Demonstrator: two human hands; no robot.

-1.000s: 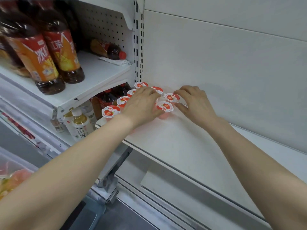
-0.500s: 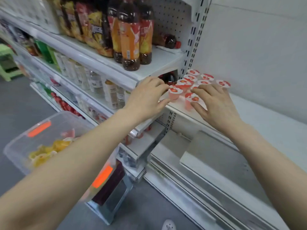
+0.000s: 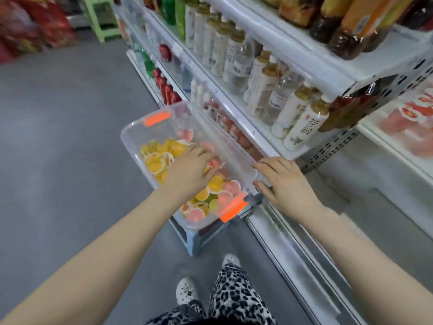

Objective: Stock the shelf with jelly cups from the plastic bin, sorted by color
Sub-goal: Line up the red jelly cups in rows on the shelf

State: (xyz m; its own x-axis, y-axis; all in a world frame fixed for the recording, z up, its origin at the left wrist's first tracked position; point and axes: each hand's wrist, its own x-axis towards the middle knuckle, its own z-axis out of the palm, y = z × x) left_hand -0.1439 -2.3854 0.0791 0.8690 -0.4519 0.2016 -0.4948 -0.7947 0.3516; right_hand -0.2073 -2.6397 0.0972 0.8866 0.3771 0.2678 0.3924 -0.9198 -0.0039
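Clear plastic bin (image 3: 138, 134) holds the jelly cups (image 3: 154, 163); our left hand (image 3: 192, 171) is inside it, above them, fingers curved down onto pink ones, though we cannot tell whether it grips. Our right hand (image 3: 284, 181), fingers loosely spread, rests at the bin's outer wall.

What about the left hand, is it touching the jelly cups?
Cannot tell. The head view shows the left hand over the jelly cups inside the plastic bin, but the hand itself hides any contact.
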